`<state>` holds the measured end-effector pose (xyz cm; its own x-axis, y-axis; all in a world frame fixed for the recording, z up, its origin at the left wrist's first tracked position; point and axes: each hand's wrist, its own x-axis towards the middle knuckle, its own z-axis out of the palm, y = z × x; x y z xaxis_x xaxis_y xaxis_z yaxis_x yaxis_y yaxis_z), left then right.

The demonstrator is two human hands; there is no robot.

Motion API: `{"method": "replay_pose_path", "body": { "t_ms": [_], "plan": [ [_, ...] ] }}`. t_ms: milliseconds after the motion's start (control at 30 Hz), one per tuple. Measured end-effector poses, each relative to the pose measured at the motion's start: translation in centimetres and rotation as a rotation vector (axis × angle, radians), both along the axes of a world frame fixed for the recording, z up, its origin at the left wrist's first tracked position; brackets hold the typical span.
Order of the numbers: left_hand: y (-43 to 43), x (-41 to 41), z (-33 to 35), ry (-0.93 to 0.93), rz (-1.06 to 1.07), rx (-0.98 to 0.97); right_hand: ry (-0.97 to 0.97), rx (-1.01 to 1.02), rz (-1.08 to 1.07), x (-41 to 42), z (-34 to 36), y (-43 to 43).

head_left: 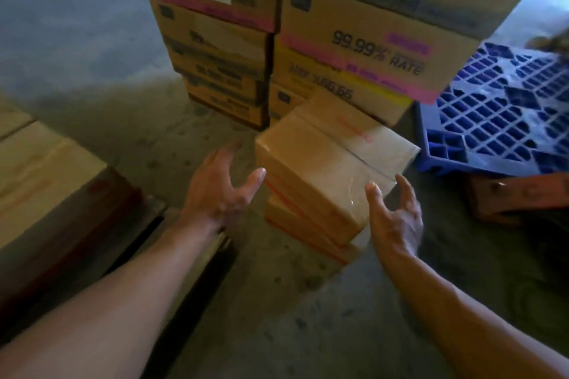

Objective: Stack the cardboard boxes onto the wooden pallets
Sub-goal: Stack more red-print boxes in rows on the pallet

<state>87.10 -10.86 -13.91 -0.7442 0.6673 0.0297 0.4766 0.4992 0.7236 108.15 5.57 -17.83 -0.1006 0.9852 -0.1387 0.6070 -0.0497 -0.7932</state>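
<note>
A short stack of flat cardboard boxes stands on the concrete floor in the middle; the top box [320, 157] is sealed with clear tape. My left hand [221, 188] hovers just left of that stack, fingers spread, touching nothing. My right hand [397, 215] is at the stack's near right corner, fingers spread, a small gap from the box. A wooden pallet [92, 231] lies at the left with cardboard boxes [34, 169] on it.
Two tall stacks of printed cartons [354, 49] rise right behind the small stack. A blue plastic pallet [498, 120] lies at the right, with a reddish wooden block [517, 194] in front of it. Bare concrete floor [277, 301] lies between my arms.
</note>
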Motion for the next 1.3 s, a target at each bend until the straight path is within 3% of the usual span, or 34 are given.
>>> {"method": "replay_pose_path", "body": {
  "t_ms": [267, 467, 767, 933, 1300],
  "plan": [
    [9.1, -4.7, -6.9, 0.049, -0.091, -0.129, 0.032, -0.187, -0.132, -0.7, -7.7, 1.7],
    [13.5, -11.4, -12.0, -0.031, -0.142, -0.212, 0.128, -0.252, -0.276, -4.0, -10.5, 1.8],
    [18.1, -15.0, -17.1, -0.784, -0.141, -0.058, 0.415, -0.290, -0.444, -5.5, -11.3, 1.5],
    [17.5, -15.1, -17.5, -0.854, -0.159, 0.056, 0.452, -0.263, -0.483, -6.2, -10.6, 2.0],
    [8.9, -17.6, -14.3, -0.845, 0.130, 0.253, 0.450, -0.265, -0.131, -10.3, -7.6, 5.6]
  ]
}}
